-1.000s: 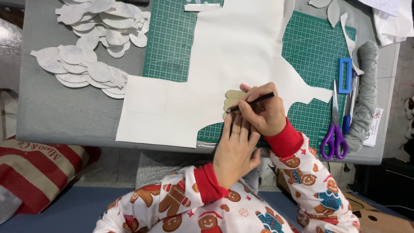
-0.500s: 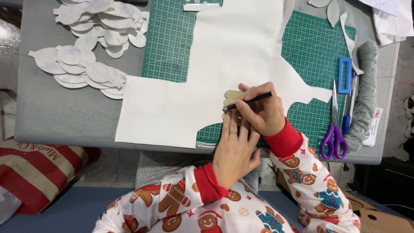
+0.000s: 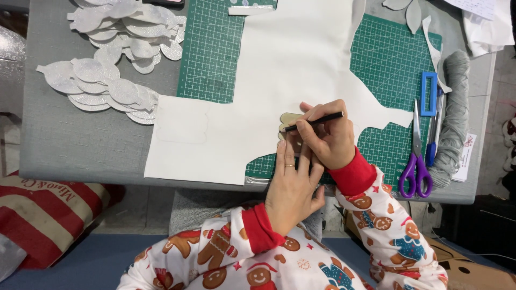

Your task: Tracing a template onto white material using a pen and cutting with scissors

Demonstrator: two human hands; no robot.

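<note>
A small tan cardboard template (image 3: 289, 120) lies flat on a large white sheet (image 3: 279, 80), close to the sheet's lower right edge and near the front edge of the table. A black pencil (image 3: 313, 122) rests with its tip at the left side of the template, its shaft running up and to the right. The right hand (image 3: 329, 135) grips the pencil, with the fingers curled closed around the shaft and the thumb pressing it from below. The left hand (image 3: 293, 185) lies flat just below the template, fingers extended and held together, their tips pressing at the lower edge of the template; it holds nothing, and one finger bears a ring. Both wrists end in red cuffs on sleeves printed with gingerbread figures. The white sheet covers most of a green cutting mat (image 3: 212, 48) with a printed grid, which shows at the left of the sheet and again at the right. To the right of the hands, on the mat's edge, lie purple-handled scissors (image 3: 415, 156), a blue rectangular tool (image 3: 428, 94) and a skein of grey yarn (image 3: 452, 115). At the far left of the grey table (image 3: 80, 145) lie piles of silvery glitter cut-outs (image 3: 107, 86). A striped red and cream cushion (image 3: 43, 215) sits below the table at the left.
</note>
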